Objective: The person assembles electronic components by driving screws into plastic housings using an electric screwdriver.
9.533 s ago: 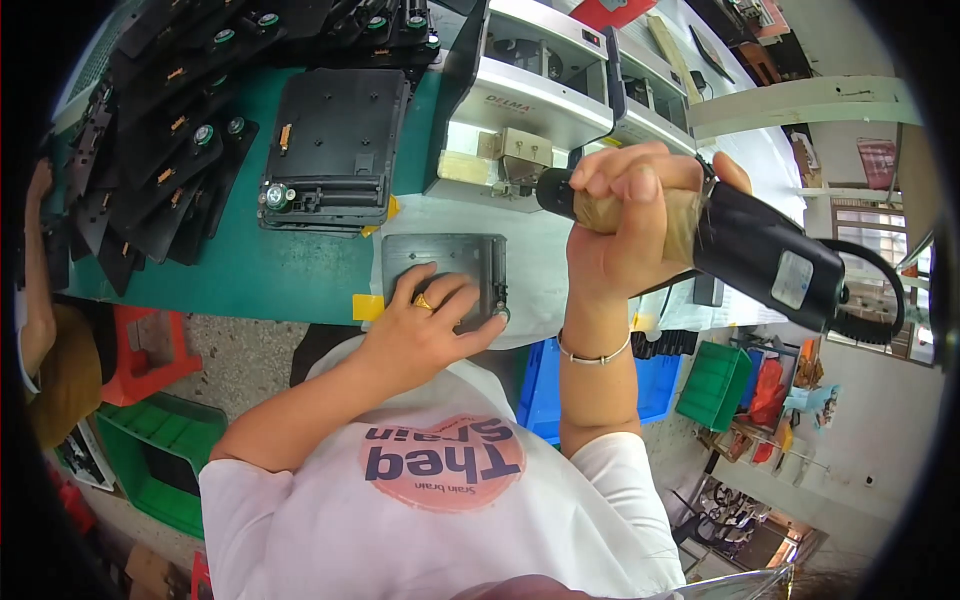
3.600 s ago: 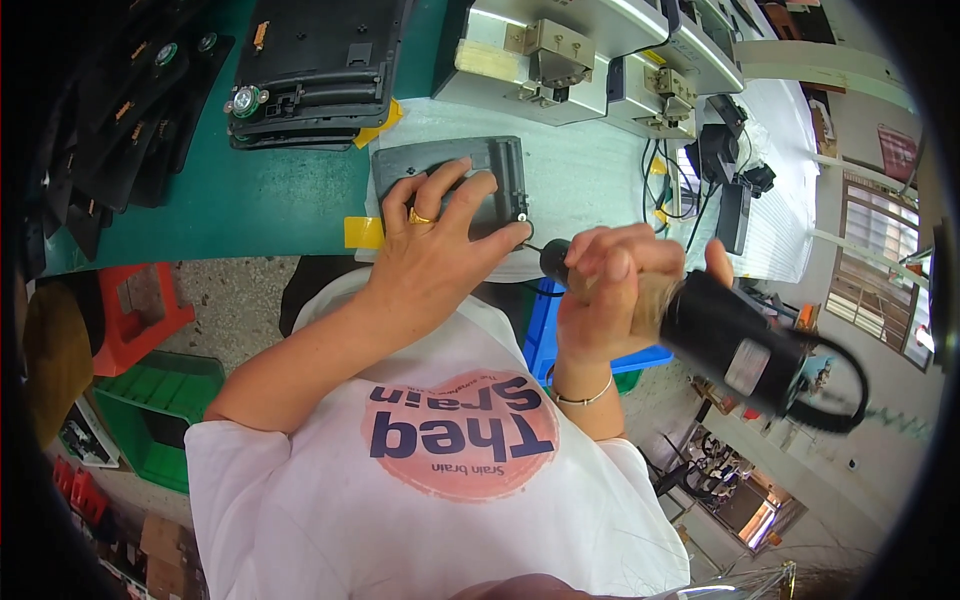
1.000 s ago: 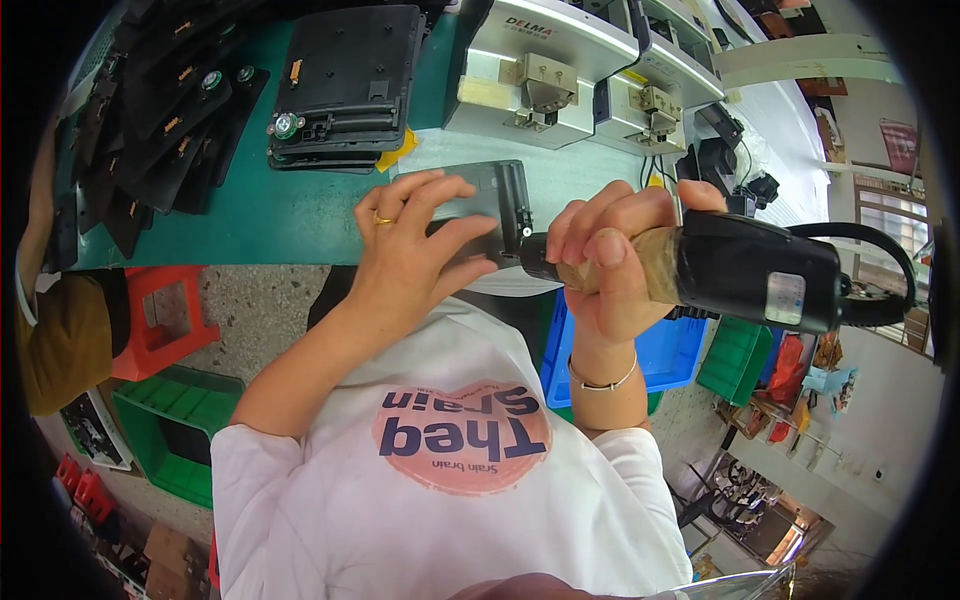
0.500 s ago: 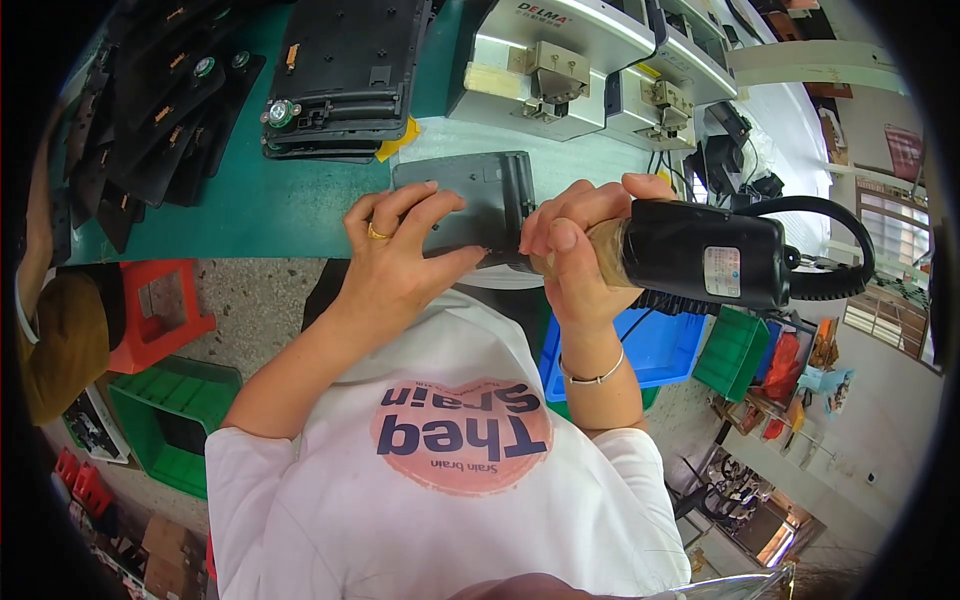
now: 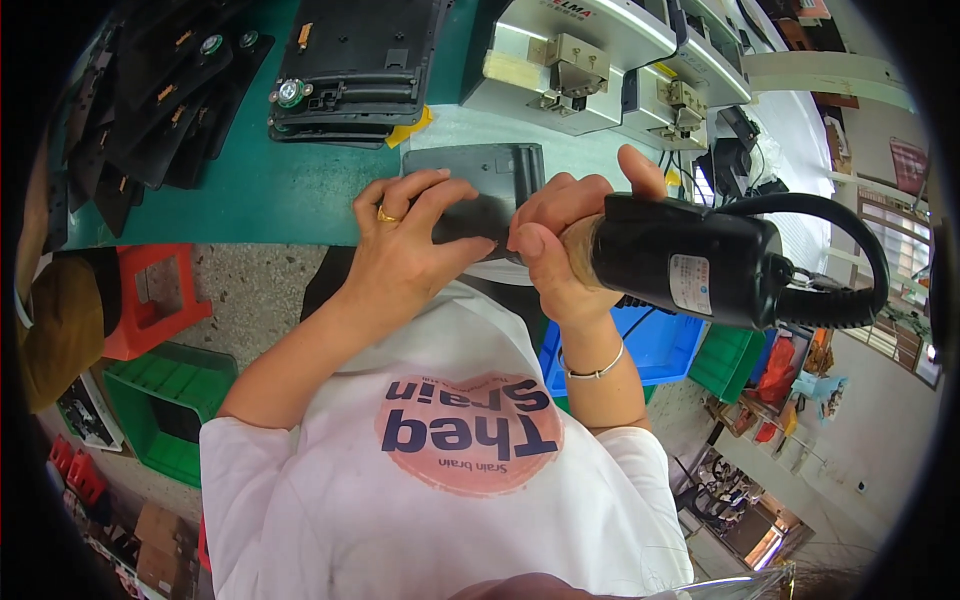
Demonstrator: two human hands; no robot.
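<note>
A flat black plastic panel (image 5: 470,160) lies on the work surface in front of me. My left hand (image 5: 405,240) bends its fingers over it and presses it, with the thumb stretched toward its near right corner. At the thumb tip something tiny shows, too small to name. My right hand (image 5: 565,255) is wrapped round a black electric screwdriver (image 5: 650,255) with tan tape at its front. It lies nearly level, its thick cable looping at the rear, right. Its tip points at that same corner, hidden behind my fingers.
Stacked black panels (image 5: 375,60) stand just beyond, with more black parts (image 5: 160,100) piled at the far left. Metal box-shaped machines (image 5: 570,70) stand at the back. Below the table are a red stool (image 5: 155,300), a green crate (image 5: 165,455) and a blue bin (image 5: 655,345).
The screwdriver's rear end has dipped a little, and my right hand has shifted slightly left. My left hand stays on the panel. The whole view has moved slightly.
</note>
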